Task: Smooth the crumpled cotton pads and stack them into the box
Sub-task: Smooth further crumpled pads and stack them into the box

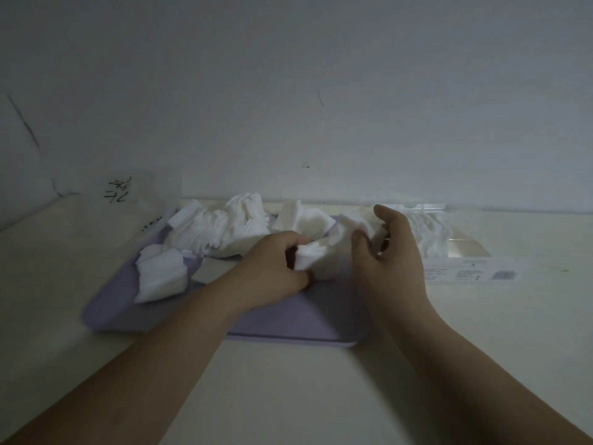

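Over the tray's (pixel 288 319) middle, left hand (pixel 272 268) gripped a crumpled pad (pixel 309 255) in curled fingers, right hand (pixel 390 248) half-curled round a second pad (pixel 357 224), more pads (pixel 224 229) heaped along its far edge, box (pixel 449 242) just right.

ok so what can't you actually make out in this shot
Head view, dim and soft throughout.
Inside the box: the right hand covers its left part, so the number of pads stacked in it cannot be read.
Print on the label: too small and blurred.
The handwriting on the clear bag at left: blurred.
Right hand's grip: the hand itself hides whether its fingers pinch the pad.
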A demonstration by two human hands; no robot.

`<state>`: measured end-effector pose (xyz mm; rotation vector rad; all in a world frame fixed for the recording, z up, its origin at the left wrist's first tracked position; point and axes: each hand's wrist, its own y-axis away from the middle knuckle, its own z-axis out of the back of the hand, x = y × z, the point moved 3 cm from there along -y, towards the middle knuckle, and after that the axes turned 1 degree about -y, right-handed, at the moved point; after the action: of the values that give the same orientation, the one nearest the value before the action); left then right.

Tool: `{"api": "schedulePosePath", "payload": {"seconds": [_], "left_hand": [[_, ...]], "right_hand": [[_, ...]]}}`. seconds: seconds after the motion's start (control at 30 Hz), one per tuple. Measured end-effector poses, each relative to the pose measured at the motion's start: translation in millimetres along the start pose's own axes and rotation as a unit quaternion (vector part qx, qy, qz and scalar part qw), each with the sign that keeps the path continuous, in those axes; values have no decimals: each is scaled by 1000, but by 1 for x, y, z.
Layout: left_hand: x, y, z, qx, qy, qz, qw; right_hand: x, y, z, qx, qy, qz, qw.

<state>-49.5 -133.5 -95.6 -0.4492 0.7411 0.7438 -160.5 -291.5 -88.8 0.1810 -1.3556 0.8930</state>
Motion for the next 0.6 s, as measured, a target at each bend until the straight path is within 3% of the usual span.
{"api": "schedulePosePath", "payload": {"seconds": [0.17, 0.3, 0.5, 0.6], "left_hand": [[14, 12, 12, -14, 88, 35, 995], [16, 26, 15, 9, 154, 17, 988], [12, 29, 4, 17, 147, -17, 989], [11, 29, 4, 18, 176, -22, 984]], "right_hand": [[-2, -2, 2, 2, 9, 5, 1000], [-5, 1, -2, 41, 27, 5, 999], [-9, 4, -15, 134, 56, -13, 989], [-9, 6, -16, 143, 54, -6, 988]]}}
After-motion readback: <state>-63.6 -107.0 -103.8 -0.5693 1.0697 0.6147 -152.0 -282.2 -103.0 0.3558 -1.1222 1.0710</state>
